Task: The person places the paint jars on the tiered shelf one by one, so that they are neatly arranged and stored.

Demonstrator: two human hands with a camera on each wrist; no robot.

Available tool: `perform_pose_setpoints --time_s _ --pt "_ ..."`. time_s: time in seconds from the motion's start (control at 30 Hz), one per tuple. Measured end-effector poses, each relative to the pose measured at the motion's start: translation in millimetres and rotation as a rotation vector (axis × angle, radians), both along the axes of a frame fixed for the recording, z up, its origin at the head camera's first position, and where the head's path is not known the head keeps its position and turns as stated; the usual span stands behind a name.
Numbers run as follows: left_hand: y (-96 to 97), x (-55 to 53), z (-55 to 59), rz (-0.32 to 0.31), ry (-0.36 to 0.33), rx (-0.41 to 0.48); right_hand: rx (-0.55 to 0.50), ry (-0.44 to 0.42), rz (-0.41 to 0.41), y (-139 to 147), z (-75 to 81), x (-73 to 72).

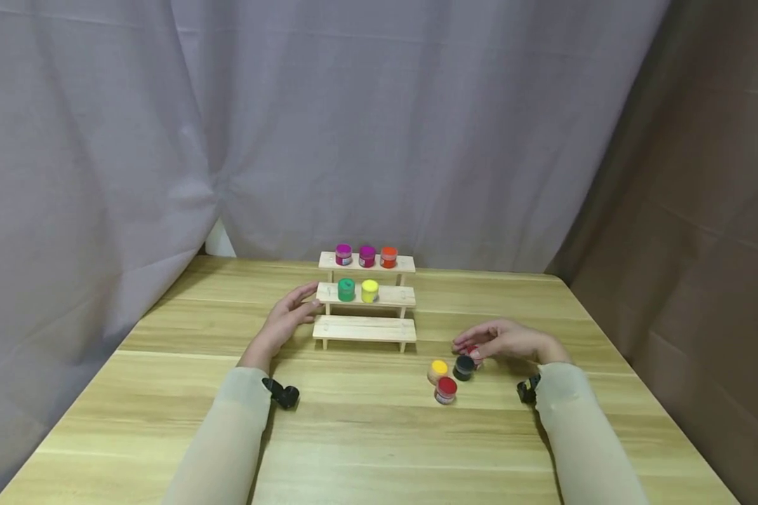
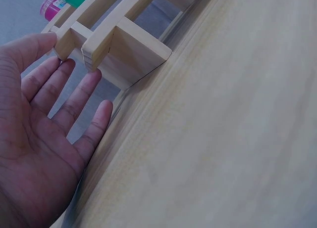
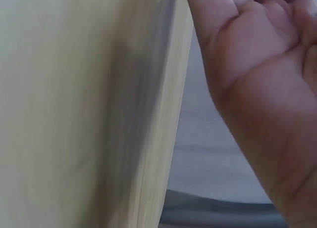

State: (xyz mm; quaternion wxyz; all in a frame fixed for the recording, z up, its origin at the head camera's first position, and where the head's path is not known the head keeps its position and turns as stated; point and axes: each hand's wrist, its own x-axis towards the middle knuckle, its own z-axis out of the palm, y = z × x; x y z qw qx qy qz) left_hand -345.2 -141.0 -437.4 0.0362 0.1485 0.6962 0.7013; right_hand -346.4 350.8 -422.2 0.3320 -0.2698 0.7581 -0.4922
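Note:
My left hand (image 1: 287, 317) is at the left end of a three-tier wooden display stand (image 1: 364, 330). Its fingers are fairly straight, fingertips right at the ends of the planks (image 2: 94, 50) in the left wrist view. To the right of the stand, my right hand (image 1: 512, 339) pinches a small jar with a red lid (image 1: 473, 352) between thumb and fingers, which partly hide it. Beside it on the table are a black jar (image 1: 464, 368), a yellow-orange-lidded jar (image 1: 439, 372) and another red-lidded jar (image 1: 446, 391). The right wrist view shows only the palm (image 3: 267, 74) and not the jar.
On the top tier stand two magenta jars (image 1: 367, 257) and an orange one (image 1: 388, 257). The middle tier carries a green jar (image 1: 346, 290) and a yellow jar (image 1: 369, 291). A grey curtain (image 1: 417, 140) hangs behind the wooden table (image 1: 354, 435).

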Motion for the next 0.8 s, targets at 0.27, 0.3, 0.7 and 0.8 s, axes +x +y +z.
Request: perform_pose_setpoints --time_s 0.27,0.3,0.7,0.8 --pt "0.1 -2.4 -1.2 0.003 0.001 -0.016 0.05 0.035 0.103 2 0.2 0.0" --pt "0.2 -4.9 -3.7 0.004 -0.002 -0.015 0.059 0.045 0.102 1 0.5 0.2" --pt "-0.7 -21.3 -26.8 0.037 0.013 -0.03 0.119 0.097 0.057 -2 2.2 3.8" --pt "-0.6 -20.7 -26.0 0.038 0.022 -0.032 0.097 0.068 0.065 1 2.2 3.9"
